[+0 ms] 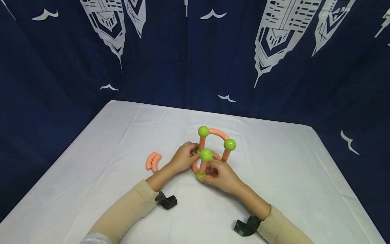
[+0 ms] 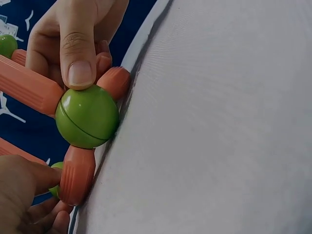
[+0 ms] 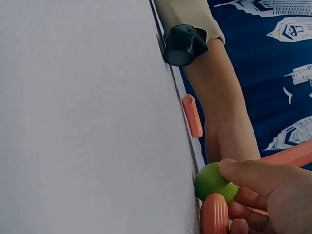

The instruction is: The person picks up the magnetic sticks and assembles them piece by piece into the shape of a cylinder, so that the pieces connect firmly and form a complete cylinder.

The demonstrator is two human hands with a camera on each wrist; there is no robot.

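Observation:
A toy frame of green balls and orange rods stands on the white table. Upright rods carry an upper front ball [image 1: 206, 155], a back left ball [image 1: 203, 131] and a right ball [image 1: 230, 144]. A curved rod [image 1: 219, 133] joins the back two. My left hand [image 1: 182, 157] pinches the frame's lower left part, by a low ball partly hidden behind its fingers. At the lower front ball [image 2: 87, 117], my right hand [image 1: 223, 174] grips the frame, thumb on the ball and fingers curled behind. Much of the lower ring is covered by the hands.
Two loose curved orange rods [image 1: 156, 163] lie side by side on the table [image 1: 122, 135], left of the frame and close to my left forearm. Black wrist cameras [image 1: 167, 201] jut from both sleeves. A dark blue patterned curtain [image 1: 189, 67] hangs behind the table.

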